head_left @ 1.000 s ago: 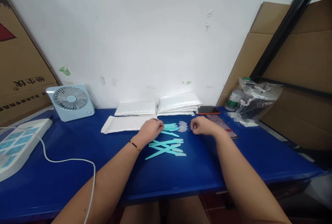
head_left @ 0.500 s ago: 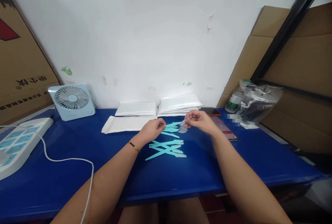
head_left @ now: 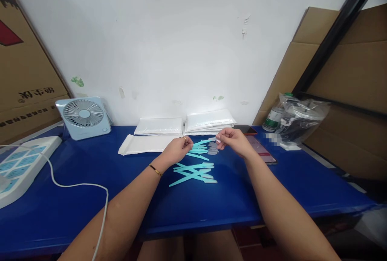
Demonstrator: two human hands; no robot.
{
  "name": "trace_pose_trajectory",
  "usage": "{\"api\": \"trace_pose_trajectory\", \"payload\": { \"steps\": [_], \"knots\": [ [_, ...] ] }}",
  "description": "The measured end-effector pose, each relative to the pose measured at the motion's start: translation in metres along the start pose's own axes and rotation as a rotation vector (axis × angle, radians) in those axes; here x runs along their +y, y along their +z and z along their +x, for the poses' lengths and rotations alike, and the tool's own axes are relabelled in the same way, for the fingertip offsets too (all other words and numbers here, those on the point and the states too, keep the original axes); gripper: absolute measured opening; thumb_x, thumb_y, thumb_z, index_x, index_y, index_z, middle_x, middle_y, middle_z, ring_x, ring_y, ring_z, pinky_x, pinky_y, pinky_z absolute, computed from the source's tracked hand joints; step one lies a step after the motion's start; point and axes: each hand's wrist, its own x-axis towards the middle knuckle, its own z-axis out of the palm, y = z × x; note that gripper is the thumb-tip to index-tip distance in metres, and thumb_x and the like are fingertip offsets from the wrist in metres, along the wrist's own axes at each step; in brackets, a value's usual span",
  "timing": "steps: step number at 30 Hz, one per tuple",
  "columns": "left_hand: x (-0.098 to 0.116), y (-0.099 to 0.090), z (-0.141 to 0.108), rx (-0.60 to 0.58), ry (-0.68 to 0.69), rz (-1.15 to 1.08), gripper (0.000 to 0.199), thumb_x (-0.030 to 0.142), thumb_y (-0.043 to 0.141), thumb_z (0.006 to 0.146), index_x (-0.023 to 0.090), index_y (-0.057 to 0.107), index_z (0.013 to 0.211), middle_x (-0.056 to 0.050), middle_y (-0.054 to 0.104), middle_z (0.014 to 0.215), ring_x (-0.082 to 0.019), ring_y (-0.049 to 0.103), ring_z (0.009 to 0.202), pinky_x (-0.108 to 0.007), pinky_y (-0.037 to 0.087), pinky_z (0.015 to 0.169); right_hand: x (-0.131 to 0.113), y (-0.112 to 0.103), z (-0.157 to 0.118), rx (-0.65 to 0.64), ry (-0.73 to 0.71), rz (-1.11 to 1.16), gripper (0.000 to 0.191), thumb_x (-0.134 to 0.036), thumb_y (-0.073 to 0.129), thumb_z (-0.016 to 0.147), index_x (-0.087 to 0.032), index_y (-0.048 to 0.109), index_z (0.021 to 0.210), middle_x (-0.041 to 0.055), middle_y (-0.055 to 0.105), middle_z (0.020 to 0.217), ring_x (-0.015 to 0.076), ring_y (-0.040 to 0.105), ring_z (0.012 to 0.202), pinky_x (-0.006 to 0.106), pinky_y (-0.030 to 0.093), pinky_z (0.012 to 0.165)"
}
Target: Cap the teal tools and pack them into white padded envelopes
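A white wall (head_left: 181, 43) is rising behind a blue table (head_left: 229, 204). A pale blue fan (head_left: 83, 115) is standing at the left, well apart from the work. White packets (head_left: 208, 119) are lying along the wall, with one flat packet (head_left: 145, 145) lying in front of them, just beside the left hand (head_left: 179, 149); what they are holding is not showing. That hand is pinching the narrow end of a teal stick, while the right hand (head_left: 232, 140) is gripping a small clear cover at the other end. Nearer the table's front edge, a crossed pile of teal sticks (head_left: 193, 172) is lying apart from both hands; its pale tips are making it look like the finished part, though whether they are covers or bare edges is staying unclear. Beyond it, between the hands, a second group of teal sticks (head_left: 198, 151) is lying roughly side by side, seemingly awaiting attention. The held stick (head_left: 204, 142) is seeming to be under way. Beside the right hand, loose clear covers (head_left: 213, 148) are lying clustered, several apparently remaining. The held cover (head_left: 212, 139) is touching or nearly touching the stick's tip; how far it is fitting over is too small to tell
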Motion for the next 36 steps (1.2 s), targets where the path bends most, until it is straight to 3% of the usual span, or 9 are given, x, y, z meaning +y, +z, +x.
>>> {"api": "trace_pose_trajectory", "payload": {
  "steps": [4, 6, 10, 13, 16, 21, 24, 26, 36],
  "knots": [
    [0.0, -0.002, -0.001, -0.027, 0.002, -0.011, 0.024, 0.036, 0.043, 0.082, 0.019, 0.06, 0.084, -0.001, 0.064, 0.076, -0.014, 0.054, 0.068, -0.024, 0.039, 0.059, 0.0, 0.011, -0.001, -0.098, 0.048, -0.006, 0.036, -0.048, 0.069, 0.069, -0.014, 0.058, 0.077, 0.0032, 0.066, 0.065, 0.016, 0.066, 0.056, 0.025, 0.051, 0.051],
    [0.0, -0.005, -0.003, -0.101, -0.01, -0.021, 0.024, 0.035, 0.045, 0.081, 0.019, 0.062, 0.085, -0.001, 0.065, 0.077, -0.014, 0.056, 0.068, -0.024, 0.04, 0.059, 0.001, 0.013, -0.001, -0.191, 0.09, -0.061, 0.037, -0.048, 0.068, 0.069, -0.014, 0.059, 0.077, 0.0038, 0.066, 0.063, 0.0168, 0.066, 0.056, 0.026, 0.051, 0.052],
    [-0.002, -0.012, -0.005, -0.282, -0.005, 0.098, 0.024, 0.037, 0.05, 0.078, 0.019, 0.066, 0.079, -0.002, 0.066, 0.074, -0.015, 0.057, 0.066, -0.024, 0.039, 0.057, 0.007, 0.007, 0.0, -0.245, 0.099, -0.398, 0.031, -0.044, 0.062, 0.074, -0.014, 0.066, 0.082, 0.0044, 0.067, 0.067, 0.0129, 0.059, 0.048, 0.025, 0.046, 0.048],
    [-0.006, -0.011, -0.004, -0.215, 0.04, 0.243, 0.023, 0.036, 0.051, 0.079, 0.021, 0.068, 0.083, -0.002, 0.067, 0.081, -0.017, 0.058, 0.074, -0.024, 0.04, 0.061, 0.014, -0.001, 0.002, -0.182, -0.013, -0.714, 0.015, -0.029, 0.062, 0.073, -0.018, 0.07, 0.08, 0.0042, 0.069, 0.081, 0.0131, 0.06, 0.059, 0.024, 0.044, 0.055],
    [-0.008, -0.004, -0.002, -0.149, 0.129, 0.371, 0.019, 0.032, 0.054, 0.078, 0.023, 0.068, 0.088, -0.003, 0.066, 0.09, -0.019, 0.057, 0.085, -0.025, 0.041, 0.069, 0.019, -0.004, 0.003, -0.209, -0.03, -0.884, 0.008, -0.021, 0.063, 0.07, -0.019, 0.071, 0.073, 0.0033, 0.068, 0.08, 0.0154, 0.061, 0.07, 0.024, 0.043, 0.061],
    [-0.002, 0.005, -0.001, -0.166, 0.115, 0.505, 0.014, 0.028, 0.055, 0.077, 0.021, 0.066, 0.073, -0.004, 0.066, 0.077, -0.018, 0.058, 0.077, -0.025, 0.039, 0.064, 0.012, -0.001, 0.001, -0.336, 0.1, -0.865, 0.014, -0.031, 0.069, 0.067, -0.018, 0.07, 0.071, 0.0012, 0.066, 0.069, 0.0143, 0.059, 0.063, 0.023, 0.039, 0.055],
    [0.001, 0.005, -0.001, -0.158, 0.088, 0.512, 0.013, 0.029, 0.056, 0.077, 0.021, 0.066, 0.082, -0.003, 0.066, 0.074, -0.019, 0.058, 0.074, -0.026, 0.039, 0.062, 0.008, 0.001, 0.0, -0.359, 0.141, -0.843, 0.018, -0.035, 0.068, 0.067, -0.017, 0.069, 0.071, 0.0006, 0.065, 0.065, 0.0128, 0.056, 0.056, 0.023, 0.038, 0.051],
    [0.002, 0.006, 0.0, -0.149, 0.092, 0.515, 0.015, 0.029, 0.058, 0.077, 0.022, 0.066, 0.087, -0.004, 0.066, 0.076, -0.02, 0.059, 0.076, -0.026, 0.039, 0.063, 0.008, 0.002, 0.0, -0.36, 0.142, -0.829, 0.018, -0.035, 0.067, 0.068, -0.017, 0.069, 0.071, 0.0007, 0.065, 0.064, 0.0125, 0.056, 0.055, 0.023, 0.038, 0.051],
    [0.003, 0.01, 0.0, -0.138, 0.083, 0.548, 0.015, 0.031, 0.058, 0.077, 0.019, 0.066, 0.072, -0.005, 0.066, 0.075, -0.019, 0.059, 0.07, -0.028, 0.039, 0.063, 0.009, 0.008, -0.001, -0.367, 0.103, -0.855, 0.016, -0.03, 0.068, 0.065, -0.017, 0.069, 0.074, 0.0004, 0.066, 0.066, 0.0133, 0.057, 0.058, 0.022, 0.039, 0.052]
  ]
}}
